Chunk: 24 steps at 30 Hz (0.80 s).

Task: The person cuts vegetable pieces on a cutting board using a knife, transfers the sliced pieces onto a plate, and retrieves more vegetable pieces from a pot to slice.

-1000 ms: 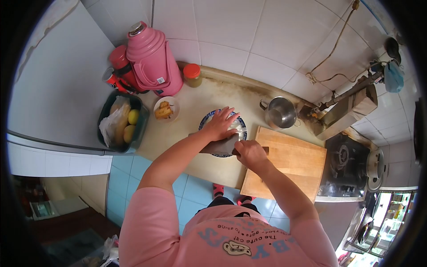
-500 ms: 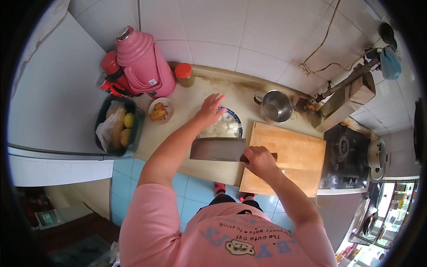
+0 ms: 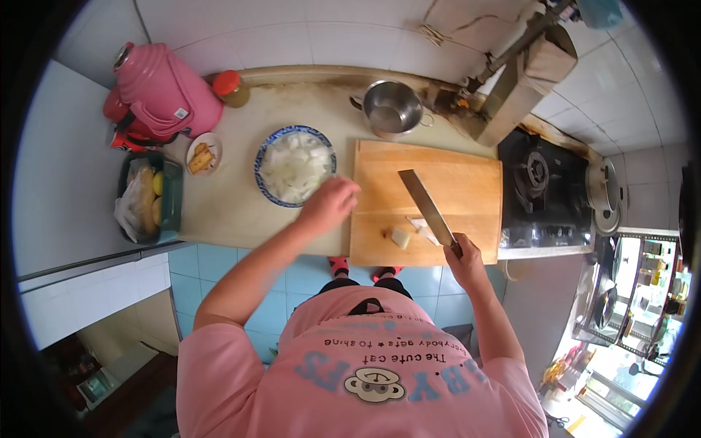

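Note:
My right hand (image 3: pixel 467 259) grips the handle of a cleaver (image 3: pixel 426 207), its blade edge-up in view and slanting over the wooden cutting board (image 3: pixel 467 171). Below the blade, near the board's front edge, lie a pale white chunk (image 3: pixel 401 238) and a thin white scrap (image 3: pixel 422 228). My left hand (image 3: pixel 332 201) hovers between the bowl and the board's left edge; its fingers look loosely bent, but blur hides whether they hold anything. Beside it stands a blue-rimmed bowl (image 3: pixel 260 179) heaped with translucent white cut pieces (image 3: pixel 296 164).
A steel pot (image 3: pixel 393 109) stands behind the board, with a gas stove (image 3: pixel 537 175) to the right. At left are a small plate with brown pieces (image 3: pixel 203 155), a green basin (image 3: pixel 172 201), a pink thermos (image 3: pixel 171 91) and a red-lidded jar (image 3: pixel 231 89).
My right hand has carried the cleaver from in front of the bowl to above the board, turning the blade. My left hand has drawn back from the bowl's far side to its near right.

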Each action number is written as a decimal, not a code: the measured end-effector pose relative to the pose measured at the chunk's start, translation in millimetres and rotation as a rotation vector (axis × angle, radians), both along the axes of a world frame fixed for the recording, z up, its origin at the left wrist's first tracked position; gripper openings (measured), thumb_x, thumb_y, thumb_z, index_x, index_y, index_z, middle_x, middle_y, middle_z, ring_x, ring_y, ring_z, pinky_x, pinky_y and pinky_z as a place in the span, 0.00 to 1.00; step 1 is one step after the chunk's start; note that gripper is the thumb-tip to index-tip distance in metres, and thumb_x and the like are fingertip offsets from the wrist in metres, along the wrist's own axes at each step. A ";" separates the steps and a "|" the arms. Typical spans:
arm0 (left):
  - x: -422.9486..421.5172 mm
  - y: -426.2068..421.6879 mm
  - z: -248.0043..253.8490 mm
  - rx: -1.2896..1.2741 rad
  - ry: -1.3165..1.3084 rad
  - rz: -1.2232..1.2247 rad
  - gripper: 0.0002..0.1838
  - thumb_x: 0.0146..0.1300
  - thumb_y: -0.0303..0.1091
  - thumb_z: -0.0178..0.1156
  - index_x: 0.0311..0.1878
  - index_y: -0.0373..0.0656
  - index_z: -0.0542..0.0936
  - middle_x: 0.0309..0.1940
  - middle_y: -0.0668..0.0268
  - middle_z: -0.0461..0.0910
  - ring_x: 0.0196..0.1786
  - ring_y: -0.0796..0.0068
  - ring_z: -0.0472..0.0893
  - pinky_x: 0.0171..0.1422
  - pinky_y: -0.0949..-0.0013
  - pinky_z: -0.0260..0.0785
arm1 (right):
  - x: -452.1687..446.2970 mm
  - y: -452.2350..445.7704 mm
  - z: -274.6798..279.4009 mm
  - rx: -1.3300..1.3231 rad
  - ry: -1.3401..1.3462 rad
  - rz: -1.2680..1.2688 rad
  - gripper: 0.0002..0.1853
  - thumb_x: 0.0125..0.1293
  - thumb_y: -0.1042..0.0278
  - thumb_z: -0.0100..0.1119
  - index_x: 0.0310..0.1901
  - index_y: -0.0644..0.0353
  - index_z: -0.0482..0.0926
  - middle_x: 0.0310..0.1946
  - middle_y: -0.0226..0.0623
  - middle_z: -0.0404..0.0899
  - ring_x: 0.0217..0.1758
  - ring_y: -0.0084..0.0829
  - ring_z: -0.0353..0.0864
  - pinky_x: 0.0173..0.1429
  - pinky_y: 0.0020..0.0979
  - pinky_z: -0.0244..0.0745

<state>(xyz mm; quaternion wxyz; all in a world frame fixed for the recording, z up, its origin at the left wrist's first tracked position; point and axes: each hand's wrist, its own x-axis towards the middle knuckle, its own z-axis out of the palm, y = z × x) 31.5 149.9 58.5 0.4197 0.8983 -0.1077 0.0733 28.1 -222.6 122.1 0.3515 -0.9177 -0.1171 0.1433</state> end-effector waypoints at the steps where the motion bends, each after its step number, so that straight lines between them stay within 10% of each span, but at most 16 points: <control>1: -13.3 -28.0 -9.3 0.021 0.047 -0.075 0.13 0.61 0.29 0.66 0.50 0.43 0.79 0.50 0.58 0.78 0.55 0.54 0.79 0.60 0.57 0.73 | -1.7 -6.5 -3.1 0.018 0.015 0.006 0.13 0.65 0.74 0.63 0.50 0.64 0.77 0.31 0.46 0.80 0.29 0.40 0.81 0.36 0.36 0.76; 24: -66.8 -167.3 -92.2 0.295 -0.120 -0.022 0.15 0.62 0.29 0.60 0.52 0.43 0.82 0.51 0.59 0.78 0.57 0.57 0.80 0.62 0.61 0.76 | -1.1 -12.9 -9.6 -0.276 -0.080 0.476 0.10 0.68 0.67 0.62 0.49 0.57 0.79 0.31 0.43 0.79 0.32 0.47 0.83 0.36 0.45 0.80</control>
